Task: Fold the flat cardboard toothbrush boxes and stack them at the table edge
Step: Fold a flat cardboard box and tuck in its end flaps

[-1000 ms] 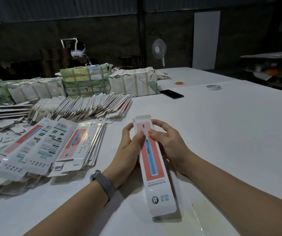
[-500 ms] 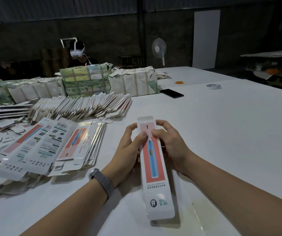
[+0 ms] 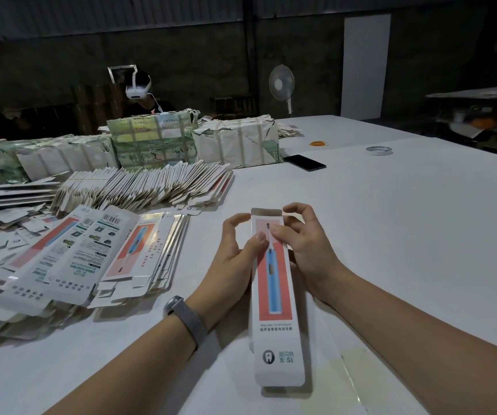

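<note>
Gripping "X·SL" toothbrush box [image 3: 275,295]

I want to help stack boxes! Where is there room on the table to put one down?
Bare table lies right of the hands, between the box, the phone and the tape roll. The left side is crowded with flat boxes.

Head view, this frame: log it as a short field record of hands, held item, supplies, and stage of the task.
held item: toothbrush box, long, print side up
left hand: grips the box's left side, thumb on its face
right hand: grips the right side, thumb on its face
top flap: open, not tucked
supplies: flat boxes piled at left on table
also there: phone, tape roll
stage: folding, not yet stacked
</note>
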`<state>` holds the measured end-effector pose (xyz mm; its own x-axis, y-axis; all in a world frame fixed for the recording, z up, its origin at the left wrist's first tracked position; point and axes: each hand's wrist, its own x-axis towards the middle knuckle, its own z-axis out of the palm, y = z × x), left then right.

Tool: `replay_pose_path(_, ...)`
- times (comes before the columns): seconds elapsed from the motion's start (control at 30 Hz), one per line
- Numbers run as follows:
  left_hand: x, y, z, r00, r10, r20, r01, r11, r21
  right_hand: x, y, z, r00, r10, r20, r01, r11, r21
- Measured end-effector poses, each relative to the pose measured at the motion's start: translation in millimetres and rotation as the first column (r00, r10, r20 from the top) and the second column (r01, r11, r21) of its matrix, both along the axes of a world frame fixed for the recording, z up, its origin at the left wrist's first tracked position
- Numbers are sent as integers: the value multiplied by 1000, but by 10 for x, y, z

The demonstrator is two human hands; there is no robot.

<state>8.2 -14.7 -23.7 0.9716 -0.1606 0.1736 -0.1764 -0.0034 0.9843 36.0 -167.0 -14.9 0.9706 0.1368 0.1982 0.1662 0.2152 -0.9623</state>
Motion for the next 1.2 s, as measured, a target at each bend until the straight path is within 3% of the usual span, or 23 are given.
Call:
replay_pose_path(0.57,-15,29,40,1000,-12,-28,13,1000,8,-26,-32,25,1000,2,1,-2,996,-94)
replay_pose_path(0.93,-43,9,51,1000,-29,-3,29,989,142,10,-28,12,993,-116,-21,111,981,-156)
replay_pose_path(1.2,-75,-15,80,999,-30,16,26,977,211,-25,-17,56,994,-105,-37,99,983,-153)
